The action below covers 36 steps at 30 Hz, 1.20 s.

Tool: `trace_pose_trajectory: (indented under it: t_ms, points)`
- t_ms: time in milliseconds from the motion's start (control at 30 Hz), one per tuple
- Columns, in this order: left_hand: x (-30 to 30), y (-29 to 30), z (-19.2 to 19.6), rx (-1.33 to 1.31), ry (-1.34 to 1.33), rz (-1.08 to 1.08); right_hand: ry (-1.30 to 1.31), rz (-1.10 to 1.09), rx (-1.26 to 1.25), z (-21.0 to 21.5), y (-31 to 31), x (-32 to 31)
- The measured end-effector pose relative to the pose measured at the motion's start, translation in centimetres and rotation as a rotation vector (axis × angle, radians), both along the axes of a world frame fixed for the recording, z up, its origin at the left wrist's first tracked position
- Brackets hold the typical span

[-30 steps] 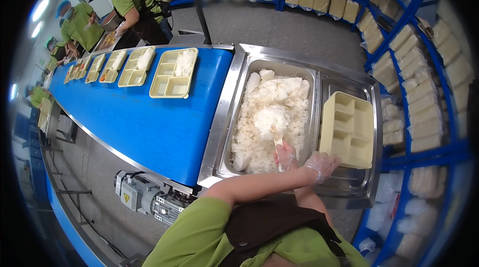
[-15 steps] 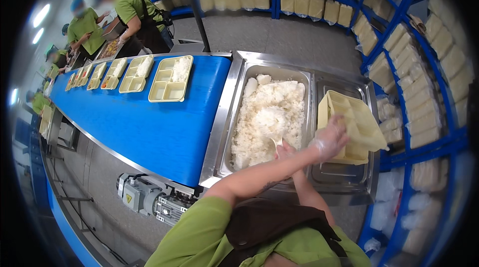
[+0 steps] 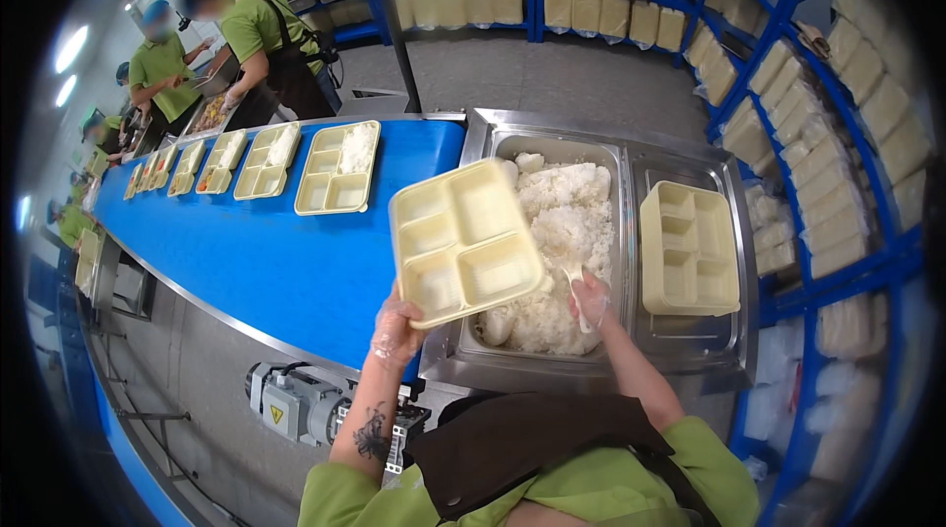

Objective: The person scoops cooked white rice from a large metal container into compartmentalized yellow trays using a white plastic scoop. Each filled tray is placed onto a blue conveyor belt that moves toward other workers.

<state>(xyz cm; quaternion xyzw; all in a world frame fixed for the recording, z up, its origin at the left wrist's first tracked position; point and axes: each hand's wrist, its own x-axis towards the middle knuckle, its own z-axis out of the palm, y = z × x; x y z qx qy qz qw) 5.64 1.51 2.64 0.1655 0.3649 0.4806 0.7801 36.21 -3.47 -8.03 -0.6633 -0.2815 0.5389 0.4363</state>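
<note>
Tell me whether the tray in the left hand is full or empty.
Empty. The tray held up by the left hand shows bare compartments, with no rice in any of them; it is tilted above the rice pan.

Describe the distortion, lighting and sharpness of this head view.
Head view: strong fisheye, the blue conveyor belt and shelving bow toward a black rim; even overhead light, ceiling lamps glare at upper left; the empty tray and rice pan are sharp; the edges soften.

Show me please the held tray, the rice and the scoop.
tray (image 3: 463, 239), head view, on its middle divider
rice (image 3: 562, 231), head view, on the heap's middle
scoop (image 3: 574, 278), head view, on its white handle
</note>
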Motion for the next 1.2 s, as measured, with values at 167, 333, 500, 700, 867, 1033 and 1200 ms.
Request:
trace_pose_trajectory:
  t_ms: [167, 333, 500, 700, 867, 1033, 1200]
  points:
    - [-1.9, 1.3, -6.2, -0.182, 0.145, -0.031, -0.077, 0.057, 0.099, 1.3, 1.6, -1.0]
    - [4.5, 2.3, -7.1, -0.088, 0.184, -0.22, -0.671, 0.091, 0.262, 1.1, 2.8, -2.4]
    - [6.3, 2.8, -6.8, -0.042, 0.152, -0.214, -1.402, 0.315, 0.057, 2.6, 3.0, -2.9]
    - [3.3, 1.8, -8.2, -0.046, 0.081, -0.234, -0.179, 0.185, 0.029, 6.5, 1.2, -2.6]
    - [3.1, 1.3, -5.9, -0.012, 0.034, -0.243, 0.123, 0.203, -0.129, 5.4, 0.2, -3.0]
    - [0.6, 0.1, -8.4, -0.019, -0.013, -0.144, 0.108, 0.302, -0.245, 5.8, -0.8, -4.1]
    - [-6.2, -0.2, -12.0, -0.099, 0.163, 0.004, -0.059, 0.408, -0.14, 5.4, 3.6, -1.6]
